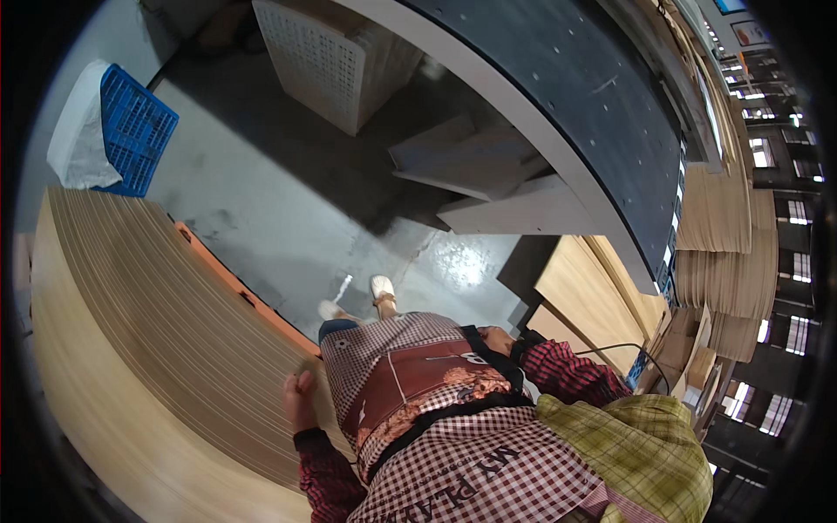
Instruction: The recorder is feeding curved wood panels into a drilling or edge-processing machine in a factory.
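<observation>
My left hand (pixel 299 399) hangs at my side, right by the edges of a tall stack of thin wood-coloured boards (pixel 161 322). Its fingers look partly curled but are blurred; whether they touch the boards I cannot tell. At my waist, my right hand (pixel 495 340) lies close to the dark edge of my checked apron (pixel 414 362). Those fingers are folded in, and anything inside them is hidden. Both forearms wear red-and-black plaid sleeves. A yellow-green plaid cloth (pixel 645 444) hangs on my right side.
Orange metal (pixel 235 283) runs along the stack's base. Ahead on the grey floor (pixel 288 218) stand a blue crate (pixel 144 122) and pale perforated panels (pixel 314 65). A dark-topped work surface (pixel 567 96) curves along the right, over leaning boards (pixel 593 296). More board stacks (pixel 719 209) stand beyond.
</observation>
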Motion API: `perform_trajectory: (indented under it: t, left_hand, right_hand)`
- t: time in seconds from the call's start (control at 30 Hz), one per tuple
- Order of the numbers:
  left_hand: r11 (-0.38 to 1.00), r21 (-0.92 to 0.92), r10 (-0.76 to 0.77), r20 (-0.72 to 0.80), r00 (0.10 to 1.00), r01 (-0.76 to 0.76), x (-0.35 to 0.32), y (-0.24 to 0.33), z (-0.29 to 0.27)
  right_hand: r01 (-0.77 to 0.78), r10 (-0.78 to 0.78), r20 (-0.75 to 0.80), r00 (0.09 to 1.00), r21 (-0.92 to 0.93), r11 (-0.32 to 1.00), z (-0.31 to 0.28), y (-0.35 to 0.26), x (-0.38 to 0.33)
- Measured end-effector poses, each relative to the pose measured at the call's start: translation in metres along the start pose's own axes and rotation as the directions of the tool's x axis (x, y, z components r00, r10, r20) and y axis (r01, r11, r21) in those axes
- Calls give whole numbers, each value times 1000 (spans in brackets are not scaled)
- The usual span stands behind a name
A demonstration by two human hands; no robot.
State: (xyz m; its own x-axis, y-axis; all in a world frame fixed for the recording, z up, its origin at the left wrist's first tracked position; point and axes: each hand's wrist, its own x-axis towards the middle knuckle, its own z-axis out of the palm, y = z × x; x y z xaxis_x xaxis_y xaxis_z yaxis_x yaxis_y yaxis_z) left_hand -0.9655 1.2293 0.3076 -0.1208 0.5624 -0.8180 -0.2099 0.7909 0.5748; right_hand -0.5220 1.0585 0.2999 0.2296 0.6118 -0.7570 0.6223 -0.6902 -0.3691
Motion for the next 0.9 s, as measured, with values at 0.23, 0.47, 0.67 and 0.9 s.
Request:
perform_trajectory:
  t: [0.23,0.47,0.67,0.9]
  left_hand:
    - [975,213,15,212,977,-61,109,72,-42]
    - [995,-81,61,37,997,-58,196,276,-32]
    - [933,-170,356,298,885,-318,194,430,40]
    - [942,-62,323,424,846,-329,216,568,152]
  right_hand:
    - [-209,202,-138,970,-38,977,21,-88,69]
    - [87,-92,-39,995,-107,990,4,-187,156]
    - [335,-322,-219,921,24,942,-82,-378,190]
    - [812,-738,-450,503,-45,581,-274,-611,149]
